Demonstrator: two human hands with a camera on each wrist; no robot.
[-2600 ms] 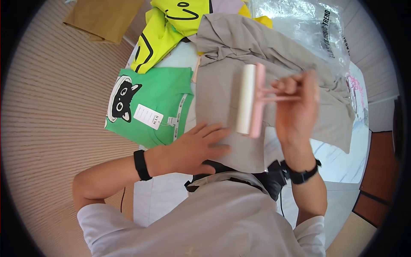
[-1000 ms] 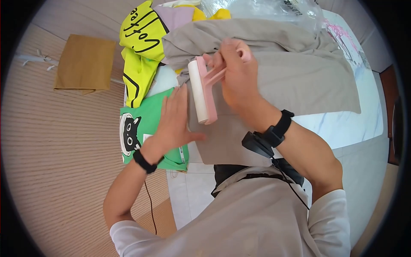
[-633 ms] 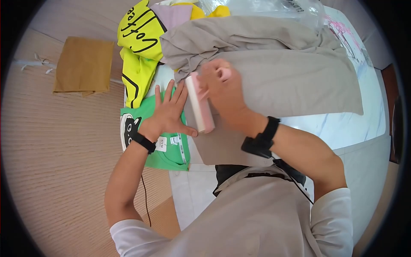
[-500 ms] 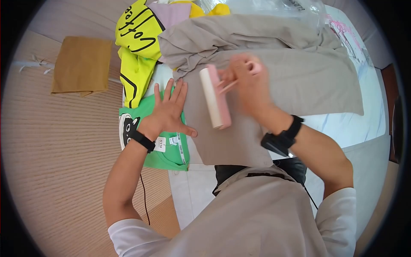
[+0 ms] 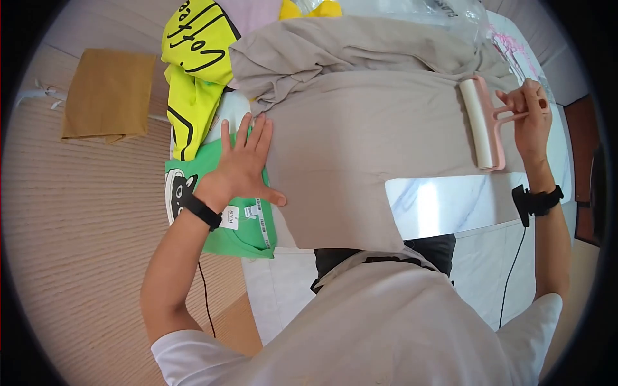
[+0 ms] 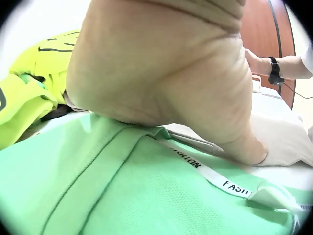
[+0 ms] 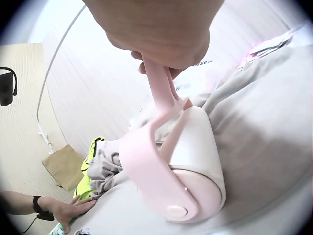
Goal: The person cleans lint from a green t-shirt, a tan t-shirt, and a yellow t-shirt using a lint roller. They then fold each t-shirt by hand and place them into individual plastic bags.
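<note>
A pink lint roller [image 5: 481, 125] with a white sheet roll is on the right part of a grey-beige garment [image 5: 360, 128]. My right hand [image 5: 532, 125] grips its pink handle, and the right wrist view shows the roll [image 7: 195, 152] lying along the cloth. At the left, my left hand [image 5: 241, 170] lies with fingers spread where the grey garment meets a folded green T-shirt [image 5: 222, 241]. Its thumb reaches onto the grey cloth. In the left wrist view the heel of this hand [image 6: 161, 73] is over the green fabric [image 6: 146, 196] near the neckband.
A yellow garment with black lettering [image 5: 199, 48] is bunched at the back left. Clear plastic packaging [image 5: 425, 13] lies behind the grey garment. A brown paper bag [image 5: 109, 96] stands out left beyond the table. The marble-patterned tabletop [image 5: 450, 206] shows at the front right.
My right hand has carried the lint roller from the left part of the grey garment across to its right side. The left hand has moved onto the garments' border and stays spread there.
</note>
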